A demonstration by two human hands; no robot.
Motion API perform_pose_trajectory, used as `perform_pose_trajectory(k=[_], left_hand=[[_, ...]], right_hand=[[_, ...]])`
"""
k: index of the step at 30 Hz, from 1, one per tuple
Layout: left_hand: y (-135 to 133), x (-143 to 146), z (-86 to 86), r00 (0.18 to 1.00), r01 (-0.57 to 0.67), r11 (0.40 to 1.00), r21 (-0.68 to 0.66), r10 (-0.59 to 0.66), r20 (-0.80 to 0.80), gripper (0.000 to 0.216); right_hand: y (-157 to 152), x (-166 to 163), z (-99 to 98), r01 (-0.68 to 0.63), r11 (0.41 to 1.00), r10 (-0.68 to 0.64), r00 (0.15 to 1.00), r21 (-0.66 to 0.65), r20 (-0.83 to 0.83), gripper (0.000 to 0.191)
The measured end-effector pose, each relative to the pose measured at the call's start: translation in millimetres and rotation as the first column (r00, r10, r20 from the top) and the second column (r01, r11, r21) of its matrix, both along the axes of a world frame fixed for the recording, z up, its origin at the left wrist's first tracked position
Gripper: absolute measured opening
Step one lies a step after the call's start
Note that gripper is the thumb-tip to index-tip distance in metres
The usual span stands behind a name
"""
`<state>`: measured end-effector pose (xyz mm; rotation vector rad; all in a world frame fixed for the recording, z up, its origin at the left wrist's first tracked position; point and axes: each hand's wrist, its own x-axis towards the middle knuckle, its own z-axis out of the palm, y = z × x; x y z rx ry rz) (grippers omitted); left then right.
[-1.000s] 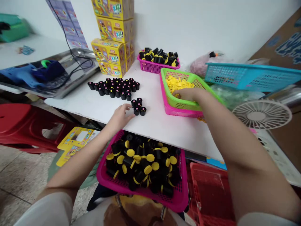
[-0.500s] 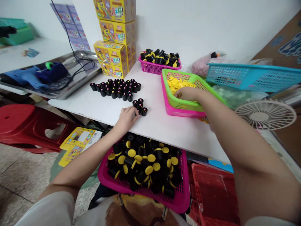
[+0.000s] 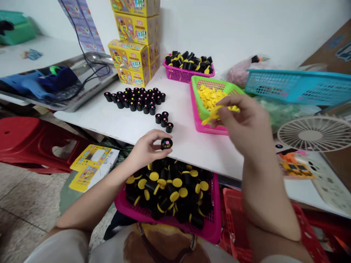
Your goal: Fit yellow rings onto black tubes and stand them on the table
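Note:
My left hand (image 3: 144,150) grips a small black cup (image 3: 166,143) between thumb and fingers, just over the table's front edge; its open top faces up and shows small coloured bits. Pinched in my right hand (image 3: 244,118) are yellow plastic caps (image 3: 210,116), partly hidden by the fingers. That hand is above the green basket (image 3: 197,104), where a heap of similar yellow pieces (image 3: 210,95) lies. Several open black cups (image 3: 164,121) stand loosely beyond my left hand, and a larger cluster of such cups (image 3: 139,98) stands farther left.
On my lap rests a pink basket (image 3: 117,201) of black cups with yellow caps. Another pink basket (image 3: 179,75) of capped cups stands at the back, beside stacked yellow boxes (image 3: 131,56). At right are a blue basket (image 3: 296,86) and a white fan (image 3: 312,134).
My left hand has drawn a cup away from the small group, toward me. My right hand has risen out of the green basket with yellow caps in its fingers.

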<state>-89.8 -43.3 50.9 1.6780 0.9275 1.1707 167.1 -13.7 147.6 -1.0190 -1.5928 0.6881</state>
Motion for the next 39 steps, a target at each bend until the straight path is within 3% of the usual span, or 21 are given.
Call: perform_pose_trajectory(k=[3,6,10,15,18,20,21,23,25,28,34,36,39], left_hand=[[-26.3,6.0,14.6,0.984,0.164,0.985,0.045,-0.167,0.055,0.029],[-45.5,5.5,15.3,0.965,0.260,0.962,0.085,-0.254,-0.067,0.035],[-62.6,-1.3,1.2,0.963,0.208,0.939,0.272,-0.149,-0.223,0.043],[-70.6,0.5,-13.1,0.969,0.195,0.950,0.244,-0.149,-0.197,0.039],[-72.0,9.4,-15.4,0.984,0.179,0.974,0.136,-0.174,-0.048,0.032],[-74.7,16.1,-13.2,0.978,0.157,0.987,-0.013,-0.154,0.143,0.028],[-76.5,19.1,-10.9,0.958,0.158,0.983,-0.098,-0.128,0.256,0.028],[-80.1,24.2,-4.4,0.891,0.195,0.944,-0.267,-0.057,0.450,0.030],[-82.5,28.5,2.2,0.830,0.251,0.877,-0.410,0.023,0.558,0.035],[-83.2,35.7,7.1,0.764,0.343,0.782,-0.521,0.090,0.639,0.041],[-84.6,45.5,8.7,0.636,0.517,0.672,-0.530,0.113,0.764,0.044],[-86.9,44.1,8.1,0.648,0.509,0.704,-0.495,0.065,0.759,0.041],[-90.1,38.7,1.5,0.769,0.353,0.869,-0.347,-0.058,0.636,0.037]], right_hand=[[-47.1,-30.7,-16.1,-0.237,0.966,0.232,0.971,-0.100,-0.054,0.007],[-70.6,-46.4,-30.7,-0.343,0.915,0.350,0.937,-0.211,-0.006,0.014],[-83.5,-53.7,-39.7,-0.316,0.925,0.323,0.946,-0.212,-0.001,0.014],[-93.3,-60.8,-48.4,-0.210,0.957,0.205,0.978,-0.199,-0.042,0.007],[-92.7,-61.5,-56.8,-0.155,0.981,0.159,0.987,-0.118,0.033,0.006],[-88.7,-59.3,-62.9,-0.193,0.981,0.189,0.976,0.031,0.106,0.013],[-86.0,-57.8,-65.9,-0.265,0.955,0.245,0.957,0.132,0.152,0.017],[-81.0,-55.5,-71.9,-0.442,0.848,0.371,0.889,0.291,0.270,0.043],[-78.8,-55.8,-78.4,-0.526,0.783,0.422,0.842,0.333,0.337,0.068],[-83.1,-61.9,-89.5,-0.430,0.838,0.359,0.899,0.336,0.252,0.075],[-98.5,-70.2,-99.2,-0.255,0.910,0.221,0.966,0.327,0.138,0.081],[-98.1,-66.4,-93.2,-0.302,0.906,0.271,0.952,0.296,0.142,0.077],[-92.3,-57.8,-83.3,-0.424,0.874,0.424,0.904,0.238,0.057,0.062]])
